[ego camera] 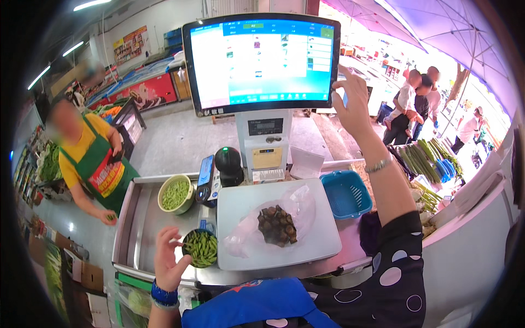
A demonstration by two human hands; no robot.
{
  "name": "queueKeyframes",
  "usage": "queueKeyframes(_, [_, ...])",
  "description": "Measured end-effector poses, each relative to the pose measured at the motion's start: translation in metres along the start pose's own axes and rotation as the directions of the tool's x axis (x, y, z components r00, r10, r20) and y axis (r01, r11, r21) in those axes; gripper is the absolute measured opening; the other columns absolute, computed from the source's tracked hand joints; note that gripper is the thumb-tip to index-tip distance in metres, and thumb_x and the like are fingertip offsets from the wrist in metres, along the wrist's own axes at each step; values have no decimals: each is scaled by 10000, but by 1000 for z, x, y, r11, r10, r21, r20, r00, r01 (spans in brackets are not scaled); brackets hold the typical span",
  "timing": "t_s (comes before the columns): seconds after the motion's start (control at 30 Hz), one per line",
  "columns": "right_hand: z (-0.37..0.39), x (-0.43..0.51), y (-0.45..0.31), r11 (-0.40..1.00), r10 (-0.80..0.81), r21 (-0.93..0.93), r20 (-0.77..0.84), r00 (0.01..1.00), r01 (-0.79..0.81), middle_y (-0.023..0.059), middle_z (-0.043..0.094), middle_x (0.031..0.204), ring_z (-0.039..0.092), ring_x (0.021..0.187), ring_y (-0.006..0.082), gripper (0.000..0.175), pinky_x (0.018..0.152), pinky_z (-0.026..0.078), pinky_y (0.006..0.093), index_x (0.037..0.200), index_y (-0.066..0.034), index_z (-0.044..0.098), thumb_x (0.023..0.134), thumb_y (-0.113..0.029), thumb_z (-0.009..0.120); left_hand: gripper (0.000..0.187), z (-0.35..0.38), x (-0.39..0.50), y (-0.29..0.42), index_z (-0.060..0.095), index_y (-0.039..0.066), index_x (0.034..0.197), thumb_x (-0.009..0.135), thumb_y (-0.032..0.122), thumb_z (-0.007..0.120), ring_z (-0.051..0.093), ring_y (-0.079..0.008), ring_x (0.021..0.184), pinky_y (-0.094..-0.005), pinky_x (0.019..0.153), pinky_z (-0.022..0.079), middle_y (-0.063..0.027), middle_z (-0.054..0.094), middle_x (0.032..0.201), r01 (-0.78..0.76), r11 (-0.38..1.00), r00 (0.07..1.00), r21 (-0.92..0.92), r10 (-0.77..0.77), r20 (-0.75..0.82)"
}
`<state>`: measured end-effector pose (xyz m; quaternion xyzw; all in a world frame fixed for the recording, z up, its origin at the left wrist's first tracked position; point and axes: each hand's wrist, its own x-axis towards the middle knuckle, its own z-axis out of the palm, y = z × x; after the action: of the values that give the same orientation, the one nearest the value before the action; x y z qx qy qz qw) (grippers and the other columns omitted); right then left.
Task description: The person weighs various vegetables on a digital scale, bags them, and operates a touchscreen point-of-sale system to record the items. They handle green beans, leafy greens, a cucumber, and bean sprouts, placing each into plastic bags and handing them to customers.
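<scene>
My right hand (353, 100) is raised at the right edge of a lit touchscreen monitor (262, 65), fingers apart and holding nothing; whether a fingertip touches the edge cannot be told. My left hand (169, 258), fingers curled apart, is beside a dark bowl of green pods (201, 248). Its fingers overlap the bowl's rim, and a thin pale thing shows near them, too small to name. A clear plastic bag (240, 238) with dark brown, roundish produce (277, 226) lies on the white scale platform (320, 246) below the monitor.
A pale bowl of shelled green beans (176, 194) stands left of a black scanner (229, 166). A blue plastic basket (346, 194) is at the right of the scale. A person in a green apron (104, 176) stands at left. People (414, 102) and green vegetables (422, 160) are at right.
</scene>
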<state>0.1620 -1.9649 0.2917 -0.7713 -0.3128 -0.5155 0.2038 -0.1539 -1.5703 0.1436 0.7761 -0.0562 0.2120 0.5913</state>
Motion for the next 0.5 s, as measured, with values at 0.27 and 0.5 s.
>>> queueKeyframes(0.27, [31,42,4,992,11,-123,-15,1000,-12,194,517,1307,423,1200,365,199,1024,322,481,889,-14,590,743,-147,619,482,-14,-39,-23,516,0,1201,731,-40,616,491,-160,1009,-292,874,427,-71,468,1187,190,961,955,-204,-229,-189])
queueKeyframes(0.5, [-21,-17,-139,683,-295,725,387,874,-90,133,646,953,611,838,173,189,753,520,304,952,47,600,805,57,483,584,10,-22,-6,462,2,1302,763,51,683,481,-199,1085,-319,906,398,-102,458,1279,20,1000,999,7,-20,43])
